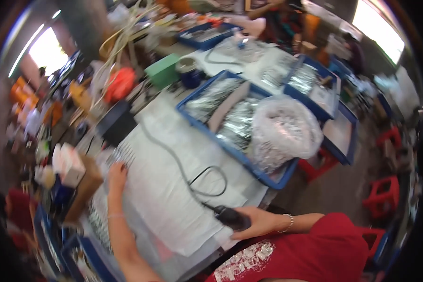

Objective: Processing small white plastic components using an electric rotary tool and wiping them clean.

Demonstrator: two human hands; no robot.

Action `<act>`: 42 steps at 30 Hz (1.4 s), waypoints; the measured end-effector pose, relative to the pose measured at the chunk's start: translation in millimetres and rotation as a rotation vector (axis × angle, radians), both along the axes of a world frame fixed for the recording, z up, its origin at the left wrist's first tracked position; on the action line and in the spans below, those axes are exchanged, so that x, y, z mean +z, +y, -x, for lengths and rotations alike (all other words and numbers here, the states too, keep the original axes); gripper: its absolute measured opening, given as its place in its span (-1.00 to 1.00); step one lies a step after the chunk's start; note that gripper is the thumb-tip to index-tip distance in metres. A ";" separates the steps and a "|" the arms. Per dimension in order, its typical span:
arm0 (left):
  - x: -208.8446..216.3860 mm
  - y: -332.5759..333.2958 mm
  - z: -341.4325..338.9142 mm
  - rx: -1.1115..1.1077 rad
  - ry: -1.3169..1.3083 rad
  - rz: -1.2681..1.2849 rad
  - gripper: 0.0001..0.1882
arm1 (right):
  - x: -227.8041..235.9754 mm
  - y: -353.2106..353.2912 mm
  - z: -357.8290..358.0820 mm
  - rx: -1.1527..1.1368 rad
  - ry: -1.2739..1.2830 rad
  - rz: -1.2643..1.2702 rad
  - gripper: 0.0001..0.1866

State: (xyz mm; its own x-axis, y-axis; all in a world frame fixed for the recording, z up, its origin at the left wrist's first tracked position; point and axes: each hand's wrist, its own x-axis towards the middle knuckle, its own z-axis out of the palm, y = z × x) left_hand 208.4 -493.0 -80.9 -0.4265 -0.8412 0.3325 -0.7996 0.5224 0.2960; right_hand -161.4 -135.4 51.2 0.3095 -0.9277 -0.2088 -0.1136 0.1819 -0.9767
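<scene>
My right hand (257, 223) is wrapped round a black corded hand tool (232, 218) near the table's front edge; its kind cannot be made out. From the tool's far end a grey cord (170, 152) loops over the white sheet (174, 207) covering the table. At the left side of the sheet, my left hand (117, 175) rests by a row of small silver parts (124, 153). Its fingers are small and blurred, so what they hold, if anything, does not show. More small silver parts (100, 217) lie beside my left forearm.
A blue tray (211, 135) holds silver strips and a clear plastic bag (286, 127) of small parts. Behind stand a green box (162, 71) and a dark blue round container (191, 77). A cardboard box (85, 191) sits left; a red stool (382, 193) stands right.
</scene>
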 end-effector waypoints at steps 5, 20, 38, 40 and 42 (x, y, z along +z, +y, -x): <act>22.2 3.5 18.9 -0.015 0.024 -0.160 -0.84 | -3.9 1.5 0.0 0.036 -0.089 0.020 -0.61; 118.0 149.7 77.8 -0.114 0.711 -0.442 -0.89 | 5.3 37.1 12.1 0.001 -0.093 0.103 -0.52; 76.1 453.6 156.2 0.084 1.252 -1.210 -0.82 | -2.2 64.6 27.0 -0.093 -0.123 -0.098 -0.50; 62.3 463.1 161.4 0.095 1.364 -1.283 -0.81 | -10.9 65.4 24.5 -0.100 -0.107 -0.119 -0.59; 55.3 468.8 168.2 0.089 1.440 -1.331 -0.79 | -22.7 67.7 22.4 -0.112 -0.065 -0.145 -0.61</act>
